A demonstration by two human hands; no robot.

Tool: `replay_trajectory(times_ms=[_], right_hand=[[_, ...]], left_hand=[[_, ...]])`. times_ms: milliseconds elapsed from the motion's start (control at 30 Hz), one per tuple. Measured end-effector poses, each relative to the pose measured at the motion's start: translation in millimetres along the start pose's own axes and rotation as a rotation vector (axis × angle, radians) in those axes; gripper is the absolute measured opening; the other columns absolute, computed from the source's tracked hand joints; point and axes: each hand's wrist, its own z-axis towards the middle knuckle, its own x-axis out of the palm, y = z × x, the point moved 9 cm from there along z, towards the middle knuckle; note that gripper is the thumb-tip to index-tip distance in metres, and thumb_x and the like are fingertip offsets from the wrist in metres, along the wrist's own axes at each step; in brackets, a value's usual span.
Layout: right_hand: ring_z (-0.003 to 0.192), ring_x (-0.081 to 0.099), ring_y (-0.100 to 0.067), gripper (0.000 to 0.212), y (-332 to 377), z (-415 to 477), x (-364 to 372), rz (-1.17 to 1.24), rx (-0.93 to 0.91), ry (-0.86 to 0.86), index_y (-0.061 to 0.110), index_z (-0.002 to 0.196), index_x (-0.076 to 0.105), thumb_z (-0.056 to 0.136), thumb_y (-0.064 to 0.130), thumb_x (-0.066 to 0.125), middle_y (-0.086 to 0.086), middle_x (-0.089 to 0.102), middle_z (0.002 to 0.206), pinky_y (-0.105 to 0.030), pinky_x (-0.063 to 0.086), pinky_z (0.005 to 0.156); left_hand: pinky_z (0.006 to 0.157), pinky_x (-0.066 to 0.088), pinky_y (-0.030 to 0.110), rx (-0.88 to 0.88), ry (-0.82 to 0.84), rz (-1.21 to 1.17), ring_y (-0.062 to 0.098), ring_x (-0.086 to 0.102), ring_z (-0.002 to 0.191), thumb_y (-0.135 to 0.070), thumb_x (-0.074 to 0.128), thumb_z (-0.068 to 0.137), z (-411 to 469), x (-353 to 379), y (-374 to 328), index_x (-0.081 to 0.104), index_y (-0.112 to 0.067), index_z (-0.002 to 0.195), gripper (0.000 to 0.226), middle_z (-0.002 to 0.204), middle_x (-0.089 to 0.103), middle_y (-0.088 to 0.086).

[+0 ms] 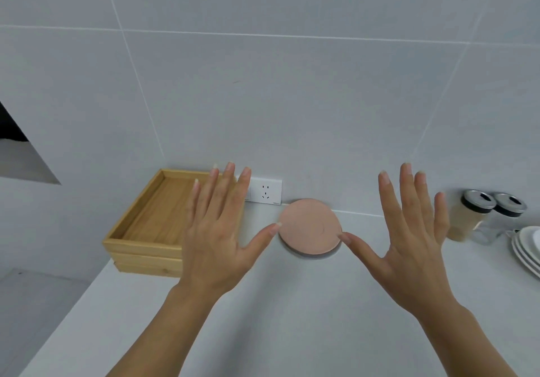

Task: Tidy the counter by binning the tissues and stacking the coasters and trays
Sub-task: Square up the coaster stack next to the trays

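Observation:
A round pink coaster (309, 224) lies on top of a grey one whose rim shows beneath it, at the back of the white counter (292, 303) near the wall. Two wooden trays (146, 224) sit stacked at the counter's back left corner. My left hand (217, 236) hovers flat with fingers spread, partly over the trays' right side, its thumb tip at the coaster's left edge. My right hand (415, 239) is spread flat to the right, its thumb tip at the coaster's right edge. Both hands hold nothing. No tissues are in view.
A white wall socket (266, 191) sits just behind the coaster. Two glass jars (479, 216) with metal lids stand at the back right, beside a stack of white plates (526, 248) at the right edge. The counter's left edge drops off below the trays.

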Motion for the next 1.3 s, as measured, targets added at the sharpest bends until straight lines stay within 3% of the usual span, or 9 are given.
replay_trajectory(times_ms=[300, 700, 833, 1000, 1100, 1167, 1233, 1300], right_hand=[[0.142, 0.004, -0.021, 0.077, -23, -3, 16, -0.032, 0.045, 0.014, 0.031, 0.145, 0.002, 0.083, 0.069, 0.028, -0.011, 0.014, 0.152, -0.040, -0.003, 0.114], [0.142, 0.001, -0.021, 0.081, -66, -18, 108, -0.054, 0.130, 0.239, 0.032, 0.145, 0.002, 0.079, 0.068, 0.034, -0.011, 0.011, 0.153, -0.041, -0.003, 0.114], [0.142, 0.005, -0.025, 0.080, -79, -25, 136, -0.074, 0.115, 0.295, 0.031, 0.145, 0.003, 0.080, 0.067, 0.034, -0.012, 0.012, 0.153, -0.042, 0.000, 0.114], [0.142, 0.004, -0.025, 0.080, -94, -38, 177, -0.080, 0.121, 0.414, 0.030, 0.145, 0.004, 0.080, 0.071, 0.028, -0.012, 0.011, 0.153, -0.041, -0.001, 0.114], [0.141, 0.003, -0.028, 0.087, -106, -49, 203, -0.039, 0.150, 0.509, 0.026, 0.145, 0.003, 0.077, 0.074, 0.028, -0.019, 0.008, 0.152, -0.038, -0.002, 0.114], [0.140, 0.003, -0.028, 0.093, -114, -54, 218, -0.005, 0.164, 0.562, 0.025, 0.145, 0.000, 0.073, 0.077, 0.028, -0.021, 0.008, 0.152, -0.035, -0.002, 0.112], [0.141, -0.001, -0.027, 0.100, -120, -55, 232, 0.031, 0.168, 0.615, 0.029, 0.143, -0.008, 0.066, 0.082, 0.028, -0.020, 0.004, 0.153, -0.033, -0.005, 0.112], [0.142, -0.006, -0.025, 0.106, -123, -54, 242, 0.068, 0.165, 0.689, 0.034, 0.141, -0.013, 0.058, 0.083, 0.031, -0.017, -0.001, 0.154, -0.033, -0.007, 0.112]], left_hand=[[0.117, 0.012, 0.040, 0.033, 0.063, -0.010, 0.020, 0.021, 0.140, -0.068, 0.026, 0.086, 5, 35, -8, 0.024, -0.019, 0.142, 0.075, 0.149, 0.032, 0.005], [0.116, 0.010, 0.033, -0.026, 0.375, -0.052, 0.016, 0.021, 0.140, -0.071, 0.029, 0.082, -15, 151, 16, 0.030, -0.024, 0.141, 0.076, 0.149, 0.033, 0.001], [0.115, 0.008, 0.032, -0.051, 0.454, -0.030, 0.018, 0.023, 0.140, -0.074, 0.026, 0.080, -23, 186, 28, 0.027, -0.019, 0.142, 0.083, 0.149, 0.034, 0.001], [0.114, 0.010, 0.029, -0.175, 0.509, -0.093, 0.011, 0.014, 0.138, -0.085, 0.029, 0.066, -36, 223, 44, 0.013, -0.012, 0.144, 0.108, 0.151, 0.027, 0.006], [0.112, -0.002, 0.023, -0.254, 0.604, -0.215, 0.002, -0.005, 0.137, -0.085, 0.044, 0.053, -45, 244, 49, -0.003, -0.016, 0.146, 0.125, 0.156, 0.004, -0.001], [0.112, -0.005, 0.023, -0.311, 0.685, -0.286, 0.006, -0.009, 0.140, -0.070, 0.067, 0.055, -48, 258, 52, -0.009, -0.016, 0.145, 0.130, 0.156, -0.003, -0.002], [0.117, 0.002, 0.033, -0.344, 0.707, -0.272, 0.018, 0.002, 0.143, -0.056, 0.079, 0.053, -47, 269, 59, -0.001, -0.014, 0.145, 0.129, 0.155, 0.008, 0.003], [0.113, 0.018, 0.043, -0.336, 0.687, -0.226, 0.027, 0.023, 0.135, -0.055, 0.083, 0.045, -41, 274, 65, 0.018, -0.010, 0.140, 0.123, 0.146, 0.031, 0.009]])
